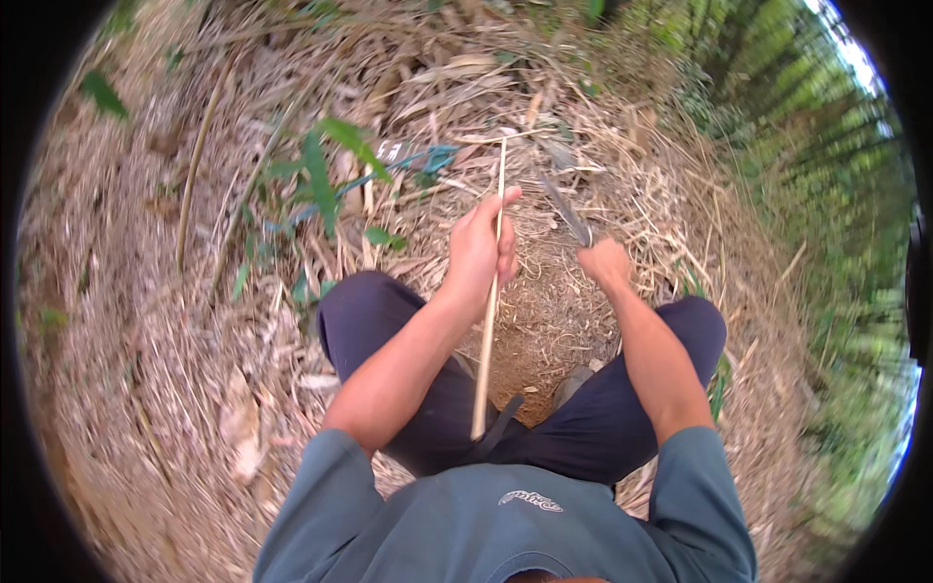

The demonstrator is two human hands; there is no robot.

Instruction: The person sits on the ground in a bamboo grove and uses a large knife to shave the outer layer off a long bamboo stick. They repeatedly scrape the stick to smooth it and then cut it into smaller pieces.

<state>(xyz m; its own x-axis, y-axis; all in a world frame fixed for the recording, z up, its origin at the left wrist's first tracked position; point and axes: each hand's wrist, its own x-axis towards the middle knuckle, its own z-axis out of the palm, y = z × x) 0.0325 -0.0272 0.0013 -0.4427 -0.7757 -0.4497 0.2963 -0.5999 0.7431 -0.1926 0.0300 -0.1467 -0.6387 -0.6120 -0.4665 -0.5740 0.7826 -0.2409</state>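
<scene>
Holding a long, pale wooden stick (489, 340), its near end over the lap (573, 447), the left hand (474, 251) curls its fingers; the right hand (604, 262) grips a grey metal knife (568, 211) — probably a cutting step, needing steadiness next.

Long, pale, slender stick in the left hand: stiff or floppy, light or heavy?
The long, pale, slender stick is probably fairly stiff: it runs nearly straight well beyond both sides of the left grip. Likely light, given how thin it looks.
</scene>
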